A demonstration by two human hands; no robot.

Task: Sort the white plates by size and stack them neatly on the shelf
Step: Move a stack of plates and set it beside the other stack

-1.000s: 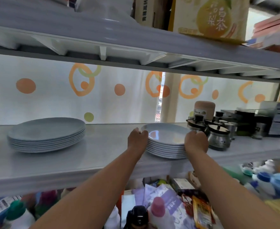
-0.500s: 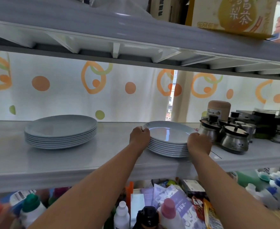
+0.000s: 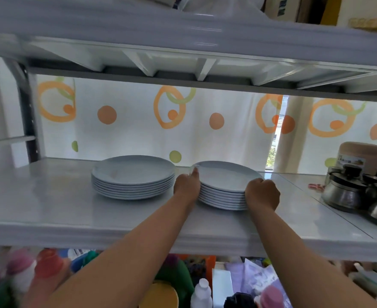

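Two stacks of white plates stand on the white shelf (image 3: 49,210). The stack of larger plates (image 3: 133,176) is on the left. Close beside it on the right stands the stack of smaller plates (image 3: 224,183), several high. My left hand (image 3: 186,185) grips the left rim of the smaller stack, thumb over the top plate. On the stack's right front edge my right hand (image 3: 262,193) is closed around the rim. A narrow gap separates the two stacks.
Steel lidded pots (image 3: 347,192) and a beige canister (image 3: 359,155) crowd the shelf's right end. An upper shelf (image 3: 183,38) hangs low overhead. Bottles and packets (image 3: 203,290) fill the level below. A patterned curtain (image 3: 138,121) backs the shelf.
Both hands have slid the smaller stack leftward along the shelf until it sits just right of the larger stack. The view has swung to the left.
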